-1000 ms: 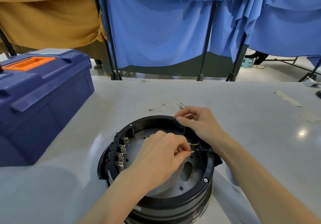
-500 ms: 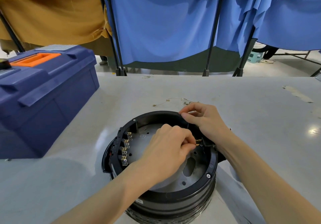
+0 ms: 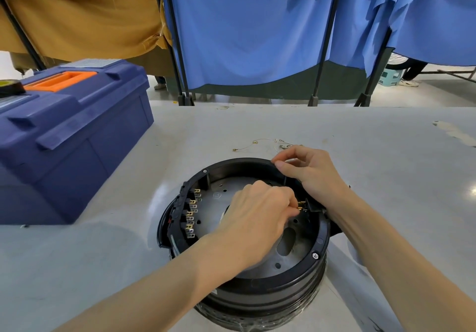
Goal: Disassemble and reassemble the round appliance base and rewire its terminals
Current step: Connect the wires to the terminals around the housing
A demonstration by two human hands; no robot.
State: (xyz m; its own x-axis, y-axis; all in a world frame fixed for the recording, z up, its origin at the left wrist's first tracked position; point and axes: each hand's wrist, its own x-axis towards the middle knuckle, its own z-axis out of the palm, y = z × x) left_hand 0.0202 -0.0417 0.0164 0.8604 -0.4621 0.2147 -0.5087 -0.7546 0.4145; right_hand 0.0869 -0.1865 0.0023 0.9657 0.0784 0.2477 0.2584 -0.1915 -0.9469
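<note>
Round black base (image 3: pixel 283 280), open side up, near the front of the worktop (image 3: pixel 386 164), straight below the head. Inside, a grey plate (image 3: pixel 221 203) with holes and a long slot. Along the left wall, a strip (image 3: pixel 192 213) of brass and silver tabs, all bare of wire. On the right wall, a small black block (image 3: pixel 313 206) carrying a brass terminal (image 3: pixel 300 206). Pinches that terminal with the left hand (image 3: pixel 257 221): narrow grip, thumb and fingertips closed on its inner end. Lies just right of that grip, long axis roughly level, running from the wall in toward the centre; hence a push or pull best kept straight along that line. Steadies the base with the right hand (image 3: pixel 311 174), fingers curled over the far-right rim, wrist above the block; cannot tell of anything small held in that grip besides. Nearer the terminal by the fingertips: the left. Judged as rewiring in hand, much of it yet to do. Just beyond the far rim, thin loose wires (image 3: pixel 257 142) with lugs on the pale grey worktop. Well off to the left, a blue toolbox (image 3: pixel 72 136) with an orange handle, a tape roll (image 3: pixel 10 87) on its lid. Behind the worktop, blue curtains (image 3: pixel 244 35) and an ochre cloth (image 3: pixel 77 15) on black stands.
</note>
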